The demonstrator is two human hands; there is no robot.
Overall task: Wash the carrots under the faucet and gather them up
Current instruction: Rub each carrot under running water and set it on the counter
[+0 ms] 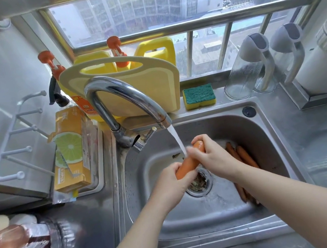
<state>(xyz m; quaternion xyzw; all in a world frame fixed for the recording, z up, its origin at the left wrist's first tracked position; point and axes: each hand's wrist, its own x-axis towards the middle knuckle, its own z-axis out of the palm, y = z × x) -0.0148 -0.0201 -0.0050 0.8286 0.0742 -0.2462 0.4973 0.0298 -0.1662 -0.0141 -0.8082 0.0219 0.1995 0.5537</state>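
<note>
Water runs from the chrome faucet point(123, 96) into the steel sink point(267, 128). Under the stream I hold one orange carrot point(188, 163) tilted over the drain. My left hand point(172, 185) grips its lower end. My right hand point(209, 155) is curled round its upper end, where the top pokes out. Several more carrots point(242, 157) lie in the basin on the right, partly hidden behind my right forearm.
A cream cutting board point(137, 89) and yellow detergent jugs point(157, 51) stand behind the faucet. A green-yellow sponge point(199, 96) lies on the ledge, clear jugs point(256, 65) to its right. An orange box point(71, 148) sits left of the sink; bottles point(15, 241) stand at the near left.
</note>
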